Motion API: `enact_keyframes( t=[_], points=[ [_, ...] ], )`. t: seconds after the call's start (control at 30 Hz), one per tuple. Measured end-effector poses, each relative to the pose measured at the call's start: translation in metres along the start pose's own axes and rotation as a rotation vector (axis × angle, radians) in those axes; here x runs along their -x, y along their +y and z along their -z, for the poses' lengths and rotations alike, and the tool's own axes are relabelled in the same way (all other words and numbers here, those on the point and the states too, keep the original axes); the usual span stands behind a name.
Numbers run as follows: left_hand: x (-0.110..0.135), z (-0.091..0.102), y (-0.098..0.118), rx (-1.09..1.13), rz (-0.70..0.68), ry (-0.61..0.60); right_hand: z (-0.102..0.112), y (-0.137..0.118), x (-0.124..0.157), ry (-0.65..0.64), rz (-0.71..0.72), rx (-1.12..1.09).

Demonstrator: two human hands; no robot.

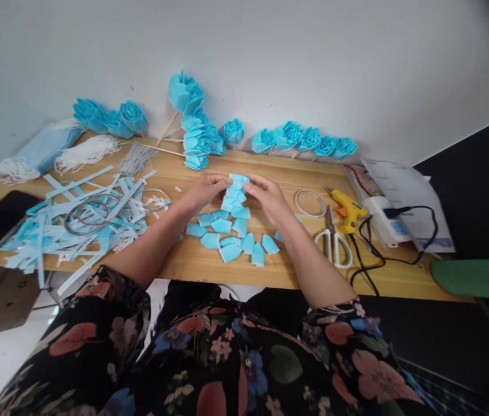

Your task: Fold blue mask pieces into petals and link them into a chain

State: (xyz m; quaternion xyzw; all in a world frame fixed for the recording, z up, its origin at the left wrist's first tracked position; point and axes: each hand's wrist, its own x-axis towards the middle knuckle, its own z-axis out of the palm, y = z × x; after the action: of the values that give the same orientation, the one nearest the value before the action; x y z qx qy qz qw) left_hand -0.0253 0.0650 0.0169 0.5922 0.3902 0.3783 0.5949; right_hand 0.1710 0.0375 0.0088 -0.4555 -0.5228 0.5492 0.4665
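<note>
Between my hands is a column of overlapping blue petal pieces [234, 195], cut from a soft fabric-like sheet. My left hand [208, 189] pinches the upper left edge of this column. From the other side, my right hand [266, 195] has its fingers closed at the upper right edge. Several loose blue petals [230, 252], each with a pointed end, lie scattered on the wooden table [184, 266] just below the hands. The undersides of the fingertips are hidden.
Blue flowers [288, 136] line the wall. Cut strips [45, 231] heap up at left, near a phone [6, 222] and face masks [45, 147]. At right are a wire coil [310, 203], scissors [332, 240], a yellow glue gun [347, 212] and a power strip [386, 221] with cables.
</note>
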Motion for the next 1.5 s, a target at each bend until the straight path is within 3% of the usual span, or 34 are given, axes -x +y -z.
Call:
enact_keyframes(
  t=[0.3, 0.6, 0.8, 1.1, 1.3, 1.5],
  points=[
    [-0.006, 0.003, -0.012, 0.08, 0.047, 0.013, 0.002, 0.004, -0.002, -0.007, 0.045, 0.051],
    [-0.004, 0.002, -0.011, 0.186, 0.026, -0.053, 0.001, 0.007, -0.004, 0.003, 0.098, 0.084],
    [-0.005, 0.004, -0.007, 0.115, 0.053, -0.08, 0.007, 0.008, -0.007, 0.07, 0.148, 0.091],
    [0.0, 0.005, 0.001, -0.011, 0.035, -0.055, 0.005, 0.007, -0.006, 0.067, 0.137, 0.11],
    [0.0, 0.009, 0.001, -0.029, -0.021, -0.086, 0.007, 0.004, -0.005, 0.013, 0.094, 0.053],
    [0.0, 0.006, 0.0, -0.083, 0.011, -0.049, 0.009, -0.001, -0.002, -0.043, 0.038, 0.011]
  ],
)
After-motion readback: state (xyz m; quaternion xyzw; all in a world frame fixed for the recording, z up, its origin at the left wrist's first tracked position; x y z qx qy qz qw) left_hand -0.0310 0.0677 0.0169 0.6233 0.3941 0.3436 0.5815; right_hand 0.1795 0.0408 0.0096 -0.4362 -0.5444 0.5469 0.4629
